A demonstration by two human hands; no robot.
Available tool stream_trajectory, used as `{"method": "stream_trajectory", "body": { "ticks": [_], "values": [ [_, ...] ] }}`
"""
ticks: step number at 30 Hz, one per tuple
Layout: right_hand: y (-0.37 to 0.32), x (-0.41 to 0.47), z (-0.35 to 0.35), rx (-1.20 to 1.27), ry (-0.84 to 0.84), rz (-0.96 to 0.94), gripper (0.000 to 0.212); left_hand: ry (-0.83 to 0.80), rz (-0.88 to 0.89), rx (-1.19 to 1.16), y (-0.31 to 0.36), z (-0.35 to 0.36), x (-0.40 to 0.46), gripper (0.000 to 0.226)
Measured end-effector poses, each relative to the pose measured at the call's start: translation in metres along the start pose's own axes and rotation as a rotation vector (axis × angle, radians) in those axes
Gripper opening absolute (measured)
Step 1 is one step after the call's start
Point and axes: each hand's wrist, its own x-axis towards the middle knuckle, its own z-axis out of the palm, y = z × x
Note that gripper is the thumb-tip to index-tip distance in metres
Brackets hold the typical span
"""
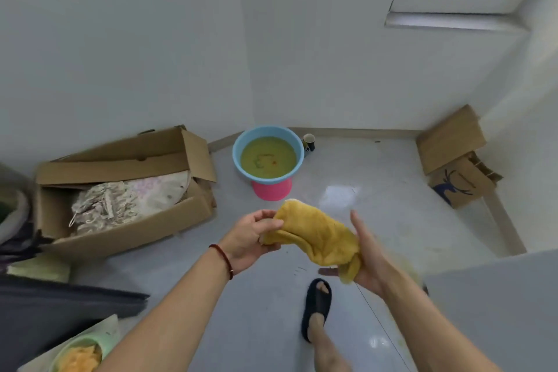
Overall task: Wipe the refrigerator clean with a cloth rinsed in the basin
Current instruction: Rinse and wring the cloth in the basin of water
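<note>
With the left hand [252, 238] pinching and the right hand [367, 263] cupping the yellow cloth [320, 235], both should lower it fully into the basin [238, 142].

I log, on my feed, two bare forearms without sleeves, a left hand [250, 238] with a thin dark-red cord bracelet [222, 260] bearing a small pale bead at the wrist, an unadorned right hand [370, 260], and one bare-legged foot in a dark open-toe slipper [317, 306].
</note>
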Motion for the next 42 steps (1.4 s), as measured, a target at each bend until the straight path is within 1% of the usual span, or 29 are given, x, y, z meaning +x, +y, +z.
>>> {"method": "stream_trajectory", "body": {
  "ticks": [1, 2, 4, 6, 7, 9, 11, 13, 15, 17, 18, 20, 22, 23, 24, 26, 28, 30, 31, 34, 36, 38, 39, 40, 42],
  "values": [
    [-0.008, 0.033, 0.010, -0.022, -0.015, 0.057, 0.063, 0.060, 0.005, 0.061, 0.010, -0.004, 0.019, 0.036],
    [-0.016, 0.060, 0.020, -0.060, 0.002, 0.046, 0.055, 0.117, 0.008, 0.099, 0.020, -0.007, 0.029, 0.042],
    [-0.051, 0.115, 0.029, -0.249, 0.060, -0.008, 0.035, 0.294, -0.005, 0.093, 0.046, -0.015, 0.056, 0.051],
    [-0.083, 0.142, 0.033, -0.382, 0.033, -0.082, 0.023, 0.379, -0.001, 0.071, 0.066, -0.021, 0.063, 0.059],
    [-0.109, 0.165, 0.038, -0.419, 0.007, -0.080, 0.024, 0.419, 0.012, 0.053, 0.085, -0.029, 0.074, 0.063],
    [-0.148, 0.192, 0.043, -0.464, -0.024, -0.078, 0.037, 0.487, 0.034, 0.028, 0.107, -0.044, 0.092, 0.067],
    [-0.179, 0.215, 0.047, -0.521, -0.062, -0.093, 0.046, 0.538, 0.019, 0.005, 0.130, -0.055, 0.109, 0.062],
    [-0.210, 0.253, 0.056, -0.469, -0.102, -0.057, 0.042, 0.543, -0.036, -0.095, 0.156, -0.076, 0.150, 0.054],
    [-0.230, 0.279, 0.061, -0.399, -0.067, -0.045, 0.034, 0.528, -0.058, -0.143, 0.176, -0.086, 0.181, 0.036],
    [-0.246, 0.315, 0.062, -0.371, -0.022, -0.070, 0.039, 0.526, -0.061, -0.061, 0.192, -0.105, 0.227, 0.016],
    [-0.250, 0.327, 0.062, -0.390, 0.008, -0.087, 0.040, 0.503, -0.057, 0.007, 0.195, -0.113, 0.245, 0.013],
    [-0.259, 0.362, 0.065, -0.548, 0.113, -0.150, 0.042, 0.436, -0.096, 0.189, 0.207, -0.131, 0.288, 0.014],
    [-0.261, 0.385, 0.069, -0.767, 0.217, -0.192, 0.056, 0.375, -0.129, 0.406, 0.216, -0.140, 0.314, 0.011],
    [-0.265, 0.407, 0.071, -0.899, 0.253, -0.189, 0.058, 0.383, -0.142, 0.467, 0.225, -0.147, 0.335, 0.007],
    [-0.268, 0.428, 0.071, -1.029, 0.291, -0.154, 0.056, 0.403, -0.145, 0.500, 0.230, -0.152, 0.353, 0.006],
    [-0.268, 0.468, 0.065, -1.204, 0.370, -0.063, 0.046, 0.448, -0.153, 0.547, 0.237, -0.161, 0.382, 0.016],
    [-0.266, 0.504, 0.057, -1.238, 0.373, 0.000, 0.043, 0.477, -0.185, 0.568, 0.232, -0.170, 0.411, 0.035],
    [-0.257, 0.569, 0.035, -1.278, 0.335, 0.007, 0.046, 0.501, -0.207, 0.552, 0.217, -0.180, 0.463, 0.055],
    [-0.255, 0.595, 0.029, -1.303, 0.319, -0.018, 0.045, 0.509, -0.194, 0.537, 0.210, -0.183, 0.486, 0.058],
    [-0.231, 0.683, 0.000, -1.351, 0.277, -0.097, 0.039, 0.589, -0.213, 0.471, 0.171, -0.197, 0.565, 0.055],
    [-0.192, 0.757, -0.033, -1.388, 0.232, -0.098, 0.043, 0.645, -0.248, 0.443, 0.123, -0.216, 0.640, 0.053],
    [-0.160, 0.807, -0.051, -1.423, 0.210, -0.060, 0.052, 0.629, -0.296, 0.455, 0.092, -0.227, 0.693, 0.042],
    [-0.140, 0.826, -0.056, -1.454, 0.215, -0.036, 0.053, 0.622, -0.337, 0.482, 0.073, -0.233, 0.719, 0.039],
    [-0.122, 0.842, -0.057, -1.506, 0.217, -0.010, 0.051, 0.636, -0.405, 0.488, 0.058, -0.239, 0.741, 0.047],
    [-0.088, 0.868, -0.055, -1.550, 0.228, 0.080, 0.049, 0.704, -0.536, 0.403, 0.035, -0.244, 0.775, 0.062]
  ]
}}
